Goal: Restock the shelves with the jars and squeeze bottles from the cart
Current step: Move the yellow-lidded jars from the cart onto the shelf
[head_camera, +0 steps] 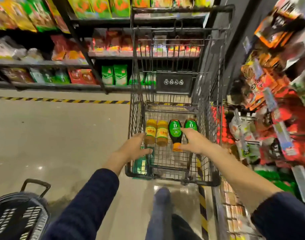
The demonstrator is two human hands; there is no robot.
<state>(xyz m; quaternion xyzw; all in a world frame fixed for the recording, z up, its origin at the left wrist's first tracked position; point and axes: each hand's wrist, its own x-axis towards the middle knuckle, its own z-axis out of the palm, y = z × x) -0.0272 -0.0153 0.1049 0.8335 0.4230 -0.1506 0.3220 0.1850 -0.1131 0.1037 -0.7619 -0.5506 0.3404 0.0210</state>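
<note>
Hands reach into the cart at frame centre: left hand open beside two jars, right hand open over two squeeze bottles.

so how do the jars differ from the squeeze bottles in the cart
The jars are squat, straight-sided cylinders with amber contents and yellow-red labels; the squeeze bottles are dark, with green labels, and taper to a neck. One bottle shows an orange cap; the jars' lids cannot be made out. The jars sit on the left by the left hand, the bottles on the right by the right hand. All four lie flat, side by side, in the cart.
</note>
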